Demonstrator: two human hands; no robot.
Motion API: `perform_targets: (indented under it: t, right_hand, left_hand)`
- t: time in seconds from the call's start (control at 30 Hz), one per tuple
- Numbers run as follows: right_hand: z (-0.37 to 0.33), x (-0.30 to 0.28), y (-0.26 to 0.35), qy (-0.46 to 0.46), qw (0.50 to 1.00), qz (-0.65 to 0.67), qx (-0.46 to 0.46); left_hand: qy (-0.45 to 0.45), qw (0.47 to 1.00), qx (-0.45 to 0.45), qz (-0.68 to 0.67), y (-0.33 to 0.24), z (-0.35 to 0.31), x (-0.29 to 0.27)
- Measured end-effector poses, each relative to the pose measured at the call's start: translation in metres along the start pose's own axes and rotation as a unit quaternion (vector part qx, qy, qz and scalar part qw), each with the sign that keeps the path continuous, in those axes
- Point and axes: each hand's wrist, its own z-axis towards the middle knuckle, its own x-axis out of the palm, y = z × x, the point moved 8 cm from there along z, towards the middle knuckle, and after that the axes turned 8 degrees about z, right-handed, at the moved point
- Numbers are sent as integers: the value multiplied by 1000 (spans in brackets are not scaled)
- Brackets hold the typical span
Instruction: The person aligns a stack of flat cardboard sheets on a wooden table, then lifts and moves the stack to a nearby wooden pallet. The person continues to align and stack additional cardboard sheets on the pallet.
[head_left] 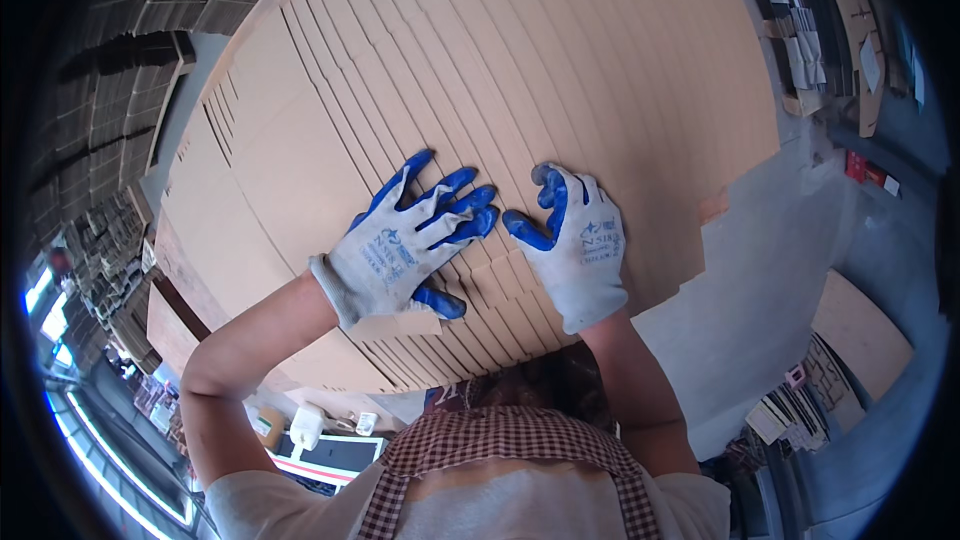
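Many flat brown cardboard sheets [640, 70] lie fanned out in overlapping rows in front of me. My left hand [405, 240], in a grey-white glove with blue-coated fingers, rests on the sheets with its fingers spread and thumb out. Close to its right, my right hand [575, 240] wears a matching glove. Its fingers curl down onto the sheets and its thumb points toward the left hand. Whether those fingers grip a sheet's edge is hidden. Below the hands, the near ends of the sheets form stepped edges.
Tall stacks of cardboard [110, 110] stand at the left. More bundled cardboard [800, 50] sits at the far right, and a pile of flat pieces [790, 415] lies on the floor lower right. A white bottle-like container [308, 427] stands near my left elbow.
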Motion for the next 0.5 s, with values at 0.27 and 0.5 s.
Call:
perform_targets:
  t: [0.27,0.5]
  right_hand:
    - [-3,1,-2,2,1000,5,-1]
    - [-1,0,-3,-8,1000,-3,-9]
  left_hand:
    - [-118,988,27,94,-6,16,-16]
    - [-152,976,22,152,-8,19,-8]
